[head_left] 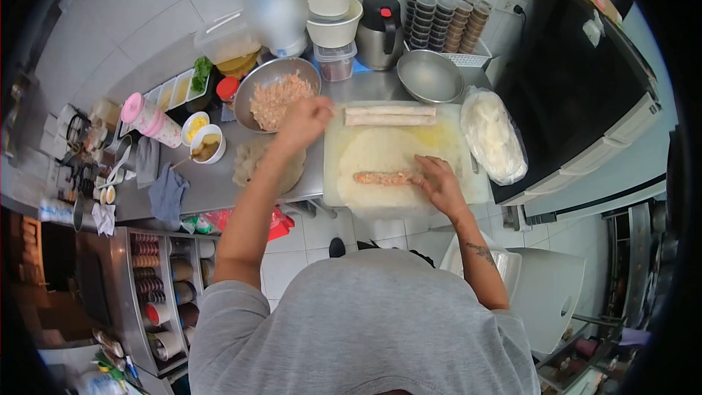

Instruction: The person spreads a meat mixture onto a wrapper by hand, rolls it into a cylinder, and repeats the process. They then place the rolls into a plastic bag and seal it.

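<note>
On the white cutting board (479, 175) lies a round, thin dough sheet (373, 150). A short strip of pinkish minced filling (382, 178) runs across it. My right hand (439, 183) rests at the strip's right end, its thumb and fingers apart. Between the metal bowl (257, 74) and the board hovers my left hand (306, 123), its fingers curled together; what they hold, if anything, is hidden. Minced filling with orange bits (278, 100) fills much of that bowl. Two long pale rolls (390, 115) lie along the board's far edge.
A plastic bag of white dough (493, 135) lies right of the board. Behind stand an empty metal bowl (430, 75), a steel jug (380, 33) and stacked lidded cups (446, 22). Flattened dough pieces (267, 164), small bowls (208, 144) and a blue cloth (169, 194) are leftward.
</note>
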Motion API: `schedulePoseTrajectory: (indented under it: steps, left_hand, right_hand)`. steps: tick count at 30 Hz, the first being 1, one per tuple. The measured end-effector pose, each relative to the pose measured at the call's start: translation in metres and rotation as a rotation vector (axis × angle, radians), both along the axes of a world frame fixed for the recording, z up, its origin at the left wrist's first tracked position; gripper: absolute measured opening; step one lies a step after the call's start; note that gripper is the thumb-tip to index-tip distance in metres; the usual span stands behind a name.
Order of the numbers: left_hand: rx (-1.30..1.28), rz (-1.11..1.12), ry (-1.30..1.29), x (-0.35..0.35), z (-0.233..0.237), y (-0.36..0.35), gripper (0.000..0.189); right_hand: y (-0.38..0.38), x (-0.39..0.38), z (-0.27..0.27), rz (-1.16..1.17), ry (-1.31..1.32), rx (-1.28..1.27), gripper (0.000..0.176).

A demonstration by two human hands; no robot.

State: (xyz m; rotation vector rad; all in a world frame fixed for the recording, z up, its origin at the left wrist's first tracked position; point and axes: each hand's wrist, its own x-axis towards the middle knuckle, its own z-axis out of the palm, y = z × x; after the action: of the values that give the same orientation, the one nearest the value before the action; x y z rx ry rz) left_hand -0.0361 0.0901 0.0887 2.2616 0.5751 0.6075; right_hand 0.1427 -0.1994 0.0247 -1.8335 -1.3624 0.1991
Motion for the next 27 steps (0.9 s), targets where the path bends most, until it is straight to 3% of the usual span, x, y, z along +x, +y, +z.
schedulePoseTrajectory:
  steps: [3,5,8,11,14,17,20,23,27]
  left_hand:
    - [-0.011,-0.221,-0.084,0.013,-0.026,-0.065,0.008]
    - [0.126,-0.316,-0.050,0.024,-0.055,-0.097,0.011]
    - [0.192,-0.317,0.055,0.030,-0.074,-0.111,0.012]
    - [0.170,-0.276,-0.043,0.021,-0.065,-0.100,0.013]
    - [-0.025,-0.258,-0.012,0.011,-0.071,-0.097,0.012]
    - [0.191,-0.238,-0.086,0.006,-0.080,-0.114,0.012]
    - [0.241,-0.209,-0.082,0.008,-0.087,-0.116,0.012]
    - [0.095,-0.112,-0.198,0.004,-0.083,-0.111,0.013]
    - [0.184,-0.197,-0.107,-0.004,-0.086,-0.105,0.014]
  right_hand:
    - [0.004,-0.005,-0.006,-0.051,-0.053,0.049,0.040]
    - [0.007,-0.015,-0.002,-0.063,-0.015,0.067,0.035]
    - [0.008,-0.022,0.000,-0.021,-0.081,0.090,0.028]
    - [0.009,-0.028,-0.001,0.003,-0.116,0.097,0.026]
    - [0.016,-0.038,-0.004,0.012,-0.150,0.126,0.026]
    - [0.032,-0.050,-0.008,0.032,-0.229,0.193,0.025]
    - [0.038,-0.046,-0.026,0.050,-0.323,0.167,0.021]
    - [0.035,-0.038,-0.034,0.028,-0.296,0.189,0.020]
    - [0.027,-0.031,-0.034,0.031,-0.207,0.163,0.022]
